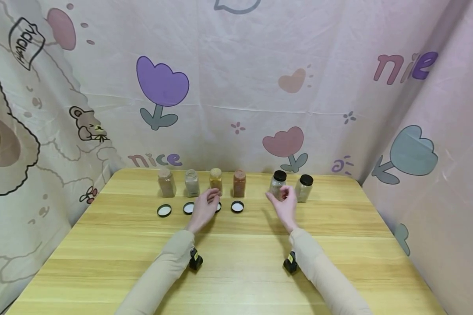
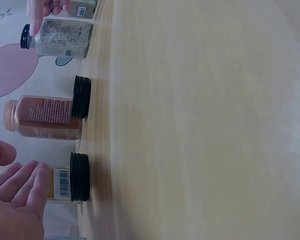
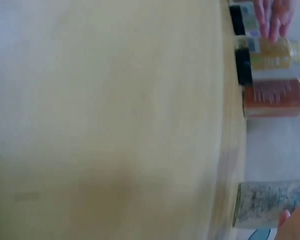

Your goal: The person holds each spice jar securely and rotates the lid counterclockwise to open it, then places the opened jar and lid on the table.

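Note:
My left hand [image 1: 204, 210] hovers in front of an uncapped jar of yellow powder [image 1: 215, 178], its fingers loosely bent with nothing between them. My right hand [image 1: 286, 207] is at a clear jar with a black lid [image 1: 278, 176], thumb and fingers spread apart at its front; the left wrist view shows a fingertip by the neck of this jar [image 2: 65, 39]. Whether that finger touches the glass, I cannot tell. A second black-lidded jar [image 1: 304, 190] stands just right of it. Left of the right hand stands an uncapped jar of reddish-brown powder [image 1: 239, 185].
Further left are an uncapped jar with pale contents [image 1: 192, 184] and one with light brown powder [image 1: 167, 184]. Black lids lie white side up in front of the uncapped jars, including one at the left [image 1: 164, 211] and one at the right [image 1: 238, 207]. A printed curtain [image 1: 228, 87] hangs behind the wooden table [image 1: 236, 280].

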`<state>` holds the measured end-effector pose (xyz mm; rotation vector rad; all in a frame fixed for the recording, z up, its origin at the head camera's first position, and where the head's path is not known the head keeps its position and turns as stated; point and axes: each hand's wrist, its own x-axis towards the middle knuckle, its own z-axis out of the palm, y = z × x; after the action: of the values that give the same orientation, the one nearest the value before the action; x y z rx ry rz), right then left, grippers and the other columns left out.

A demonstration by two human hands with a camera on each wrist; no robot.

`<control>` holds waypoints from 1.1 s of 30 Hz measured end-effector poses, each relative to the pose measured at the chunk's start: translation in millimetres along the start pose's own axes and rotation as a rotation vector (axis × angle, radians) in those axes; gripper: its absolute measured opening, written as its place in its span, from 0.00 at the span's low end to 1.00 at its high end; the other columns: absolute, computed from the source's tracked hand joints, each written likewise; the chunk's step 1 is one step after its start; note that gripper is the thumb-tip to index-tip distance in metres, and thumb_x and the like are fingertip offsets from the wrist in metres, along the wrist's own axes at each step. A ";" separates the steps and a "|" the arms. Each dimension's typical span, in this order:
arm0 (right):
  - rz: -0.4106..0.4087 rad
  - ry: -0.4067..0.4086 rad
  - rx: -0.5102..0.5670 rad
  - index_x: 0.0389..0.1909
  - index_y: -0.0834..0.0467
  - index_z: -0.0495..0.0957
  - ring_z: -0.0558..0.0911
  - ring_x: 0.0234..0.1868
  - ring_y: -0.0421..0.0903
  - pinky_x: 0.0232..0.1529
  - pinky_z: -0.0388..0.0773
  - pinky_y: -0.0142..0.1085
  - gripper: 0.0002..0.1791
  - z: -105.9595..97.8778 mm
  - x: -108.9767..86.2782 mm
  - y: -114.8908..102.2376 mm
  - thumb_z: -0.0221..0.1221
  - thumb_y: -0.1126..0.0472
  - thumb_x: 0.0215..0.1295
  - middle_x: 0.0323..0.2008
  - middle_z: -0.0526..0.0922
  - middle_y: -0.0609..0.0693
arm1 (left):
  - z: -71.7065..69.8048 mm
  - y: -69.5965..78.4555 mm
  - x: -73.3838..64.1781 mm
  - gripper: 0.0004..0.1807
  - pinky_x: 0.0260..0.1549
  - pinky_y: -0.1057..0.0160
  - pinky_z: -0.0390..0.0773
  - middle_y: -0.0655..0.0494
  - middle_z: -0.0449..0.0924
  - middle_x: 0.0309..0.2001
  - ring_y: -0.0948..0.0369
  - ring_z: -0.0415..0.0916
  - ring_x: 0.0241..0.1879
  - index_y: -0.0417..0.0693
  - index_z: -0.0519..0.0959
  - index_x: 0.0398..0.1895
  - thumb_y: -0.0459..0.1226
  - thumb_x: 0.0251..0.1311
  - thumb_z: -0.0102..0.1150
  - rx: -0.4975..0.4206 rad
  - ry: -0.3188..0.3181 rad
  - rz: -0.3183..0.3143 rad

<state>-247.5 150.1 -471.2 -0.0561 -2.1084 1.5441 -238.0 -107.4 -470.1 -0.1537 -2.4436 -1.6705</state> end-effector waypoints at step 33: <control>0.177 -0.335 0.103 0.71 0.67 0.61 0.66 0.72 0.62 0.76 0.65 0.53 0.35 -16.9 50.5 18.7 0.64 0.71 0.65 0.68 0.68 0.69 | 2.5 -4.5 -20.0 0.15 0.63 0.50 0.79 0.37 0.82 0.56 0.45 0.78 0.60 0.33 0.78 0.57 0.29 0.70 0.56 -0.083 -0.040 0.068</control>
<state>-288.8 188.1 -465.0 0.0587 -2.3260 1.8738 -219.5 -106.5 -479.2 -0.2808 -2.3698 -1.7569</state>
